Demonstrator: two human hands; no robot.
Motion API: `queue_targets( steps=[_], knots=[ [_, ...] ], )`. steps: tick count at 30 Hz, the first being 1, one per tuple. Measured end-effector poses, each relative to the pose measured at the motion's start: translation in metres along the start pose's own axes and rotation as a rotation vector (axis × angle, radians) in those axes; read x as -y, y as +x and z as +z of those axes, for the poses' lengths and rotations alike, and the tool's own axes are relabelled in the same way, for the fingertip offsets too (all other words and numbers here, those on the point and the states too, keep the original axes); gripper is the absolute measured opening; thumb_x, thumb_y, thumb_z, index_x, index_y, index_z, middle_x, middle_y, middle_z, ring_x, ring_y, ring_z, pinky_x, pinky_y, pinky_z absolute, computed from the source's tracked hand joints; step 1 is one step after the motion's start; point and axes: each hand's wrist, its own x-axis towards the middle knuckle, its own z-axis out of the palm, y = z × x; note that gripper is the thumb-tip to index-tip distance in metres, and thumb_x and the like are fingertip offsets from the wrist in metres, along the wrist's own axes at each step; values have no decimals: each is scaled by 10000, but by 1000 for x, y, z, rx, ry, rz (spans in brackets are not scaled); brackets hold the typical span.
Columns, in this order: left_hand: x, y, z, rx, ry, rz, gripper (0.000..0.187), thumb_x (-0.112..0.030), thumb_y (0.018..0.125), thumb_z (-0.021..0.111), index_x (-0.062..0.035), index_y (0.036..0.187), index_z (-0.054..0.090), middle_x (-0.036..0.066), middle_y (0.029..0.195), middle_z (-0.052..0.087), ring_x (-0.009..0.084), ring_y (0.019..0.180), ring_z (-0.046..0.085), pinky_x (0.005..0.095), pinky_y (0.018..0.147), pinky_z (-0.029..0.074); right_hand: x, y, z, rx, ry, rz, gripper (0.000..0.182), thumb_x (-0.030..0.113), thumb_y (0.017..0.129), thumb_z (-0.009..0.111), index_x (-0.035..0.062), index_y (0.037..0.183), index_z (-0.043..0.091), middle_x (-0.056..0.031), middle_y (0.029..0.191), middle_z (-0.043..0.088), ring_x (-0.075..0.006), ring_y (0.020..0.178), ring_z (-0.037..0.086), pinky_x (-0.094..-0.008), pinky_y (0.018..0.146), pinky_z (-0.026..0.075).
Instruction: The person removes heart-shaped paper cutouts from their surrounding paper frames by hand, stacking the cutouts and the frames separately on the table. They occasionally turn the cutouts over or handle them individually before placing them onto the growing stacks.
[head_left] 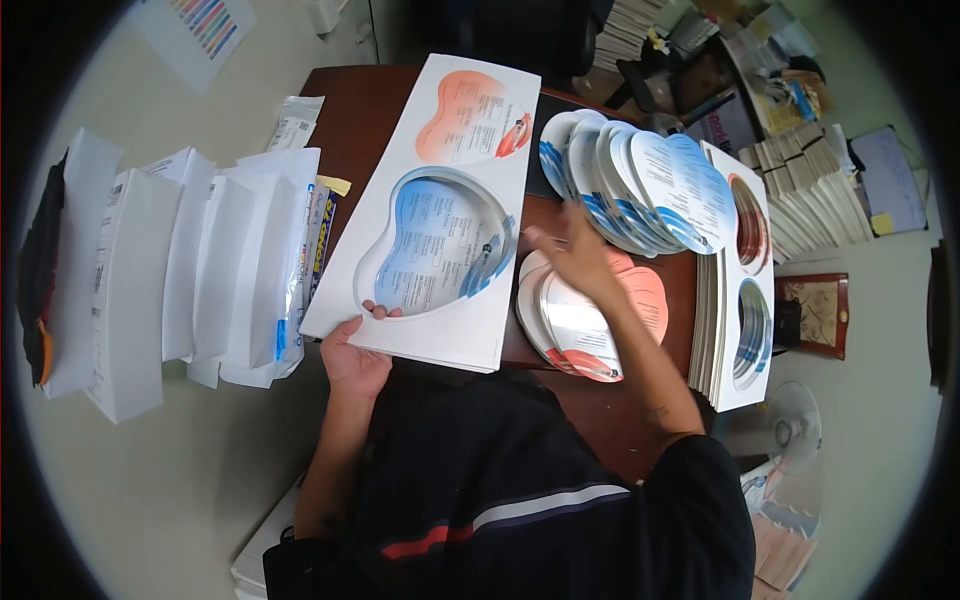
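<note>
My left hand (358,362) grips the lower edge of a white cardboard panel (425,345), with fingertips showing inside its large cut-out. In that cut-out lies a blue printed card (430,245), its right side beside the curved rim. The upper part of the panel bears a pink printed card (458,115). My right hand (580,255) is open and slightly blurred, its fingers apart, between two piles. Beyond it fan out several blue-and-white rounded cards (650,180). Pink-and-white cards (580,320) lie partly under my right hand and forearm.
On the right stands a stack of white panels with cut-outs (745,310). White paper packets (190,260) stand at the left, next to a dark blue box (323,235). Everything rests around a brown desk (350,100); a fan (795,425) is at lower right.
</note>
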Motion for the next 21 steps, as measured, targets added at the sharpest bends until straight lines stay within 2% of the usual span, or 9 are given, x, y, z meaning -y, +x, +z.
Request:
queue_targets(
  steps=[4, 7, 8, 11, 12, 15, 16, 18, 21],
  knots=[
    [-4, 1, 3, 72, 16, -7, 322, -51, 783, 548, 33, 1093, 554, 111, 957, 613, 252, 932, 629, 453, 1066, 432, 11, 7, 44, 289, 835, 491, 845, 648, 893, 520, -54, 1356, 430, -226, 1191, 549, -327, 1070, 575, -490, 962, 442],
    [0, -1, 1, 28, 12, 7, 312, -61, 784, 553, 32, 1082, 557, 113, 954, 608, 265, 932, 625, 459, 1060, 438, 0, 35, 65, 461, 1539, 559, 780, 687, 919, 415, 0, 1280, 488, -152, 1047, 556, -273, 940, 571, -483, 860, 471],
    [0, -4, 6, 49, 23, 20, 298, -66, 784, 556, 33, 1064, 560, 113, 955, 603, 265, 928, 624, 464, 1055, 442, -5, 42, 70, 471, 1721, 619, 782, 684, 935, 360, -6, 1282, 487, -172, 1128, 541, -293, 1017, 558, -489, 881, 468],
    [-1, -16, 42, 112, 38, 43, 282, -86, 798, 559, 37, 1052, 561, 128, 974, 605, 287, 982, 623, 456, 1026, 471, -27, 68, 105, 271, 1896, 742, 747, 650, 957, 330, -7, 1273, 495, -172, 1156, 535, -301, 1075, 535, -502, 919, 453],
    [-4, -21, 57, 132, 45, 50, 281, -94, 806, 559, 38, 1054, 559, 136, 983, 608, 297, 1012, 623, 450, 1014, 483, -23, 72, 111, 125, 1891, 719, 666, 571, 981, 367, -18, 1255, 513, -163, 1077, 574, -302, 987, 583, -485, 867, 499],
    [-11, -25, 96, 180, 6, 25, 271, -106, 834, 547, 44, 1059, 553, 158, 1003, 613, 342, 1108, 602, 419, 969, 525, -8, 80, 117, -166, 1493, 525, 383, 273, 985, 496, -81, 1096, 591, -164, 936, 642, -256, 792, 637, -363, 703, 533],
    [-13, -22, 102, 246, 16, 9, 259, -107, 854, 534, 45, 1062, 554, 172, 1036, 611, 367, 1182, 564, 416, 945, 548, -9, 86, 121, -224, 1656, 559, 190, 60, 907, 558, -84, 1010, 627, -152, 834, 660, -237, 707, 651, -341, 624, 539],
    [-12, -24, 121, 258, 21, 23, 283, -103, 859, 531, 59, 1091, 539, 183, 1044, 608, 373, 1191, 555, 427, 953, 547, -43, 127, 179, -178, 1676, 616, 222, 51, 873, 610, -96, 1039, 614, -175, 899, 662, -255, 756, 668, -377, 648, 560],
    [-11, -27, 146, 240, 20, 48, 327, -98, 869, 522, 86, 1140, 503, 200, 1054, 600, 382, 1204, 541, 453, 972, 539, -43, 159, 194, -207, 1770, 743, 299, 62, 840, 665, -108, 1076, 596, -195, 972, 658, -281, 809, 680, -418, 684, 581]
  ],
)
